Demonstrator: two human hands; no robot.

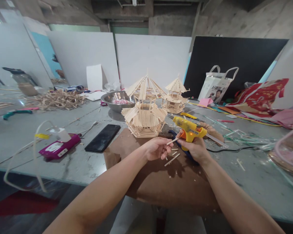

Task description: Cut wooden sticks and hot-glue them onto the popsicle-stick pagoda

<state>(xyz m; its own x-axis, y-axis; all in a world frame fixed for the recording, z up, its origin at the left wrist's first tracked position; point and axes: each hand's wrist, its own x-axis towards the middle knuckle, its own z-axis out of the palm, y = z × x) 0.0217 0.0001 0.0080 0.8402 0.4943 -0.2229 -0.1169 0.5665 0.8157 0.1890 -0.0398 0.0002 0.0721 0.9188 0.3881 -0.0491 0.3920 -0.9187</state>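
Landmark: 1 large stick pavilion [144, 118]. Before it, on the wearer's side: left hand [159, 149], fingertips pinching 1 short stick [173, 141]; right hand [194, 150], fingers wrapped round 1 yellow glue gun [191, 130]. Handling advice: steady stick, gentle squeeze, skin clear of likely-hot tip.

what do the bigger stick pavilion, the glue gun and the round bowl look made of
Pavilion: probably bare wood, pale and matte, no paint visible. Glue gun: likely hard plastic, its yellow body smooth and moulded-looking. Bowl: apparently polished metal, perhaps steel, silvery with reflections.
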